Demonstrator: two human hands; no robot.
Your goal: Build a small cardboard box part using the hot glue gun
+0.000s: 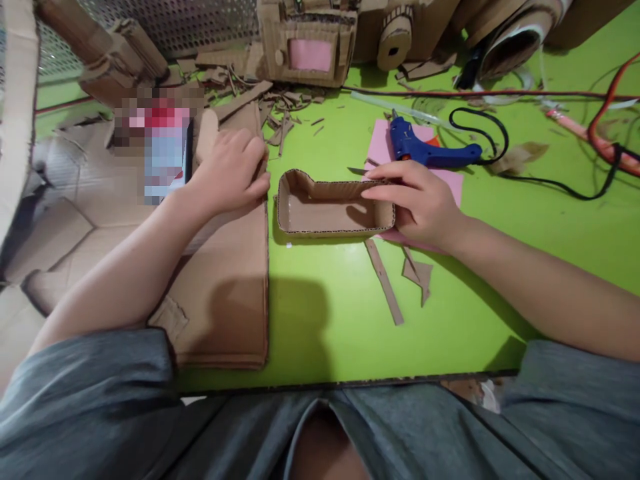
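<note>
Cardboard box (327, 223), small and with no top, sat on the green bench (345, 347), right in front of the person. It was long and thin, with round corners, and its back wall bent in near the left end. You could see the wavy lines along the edges.

The right hand (420, 200) was at the box's right end. Its grip pinched the back wall near the right corner, with one finger behind the wall and one reaching over the inside. The left hand (233, 167) rested near the edge of the flat cardboard sheets (235, 267), just beside the box but not touching it. Its fingers were curled down, so I could not tell if its grip was pinching anything. Next to that hand was a pale stick (207, 133) with a round end.

Pink paper (453, 185) lay partly under the right hand. A blue glue gun (440, 157) lay partly on the paper, behind that hand. Nearer the person were a thin cardboard strip (385, 283) and a pointy cardboard scrap (417, 273). At the back stood a cardboard model (310, 53) with a pink window. Lots of little cardboard bits (285, 107) were spread out in front of it.
</note>
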